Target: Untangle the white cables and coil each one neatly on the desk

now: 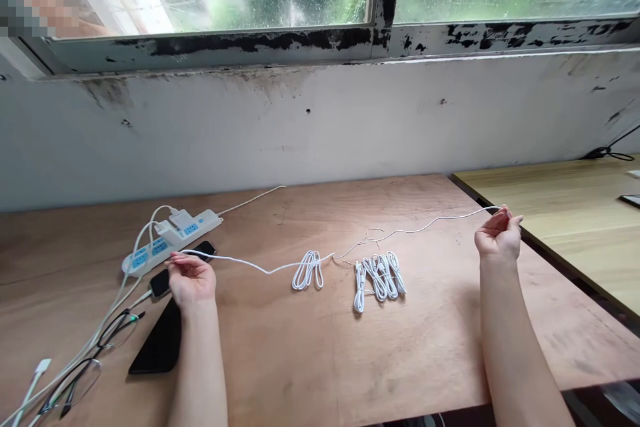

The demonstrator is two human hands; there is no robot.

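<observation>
A long white cable [280, 267] is stretched across the brown wooden table [310, 360] between my two hands. My left hand [191, 280] pinches one end of it near the power strip. My right hand [497, 235] pinches the other end at the table's right side, fingers closed round it. Under the stretched cable lies one coiled white cable [307, 270]. To its right lie several more coiled white cables [380, 275] side by side.
A white power strip [170, 240] with plugged chargers sits at the left, cords trailing to the front left. Two dark phones [161, 340] and a pair of glasses [85, 367] lie by my left forearm. A lighter table [575, 227] adjoins on the right; wall and window stand behind.
</observation>
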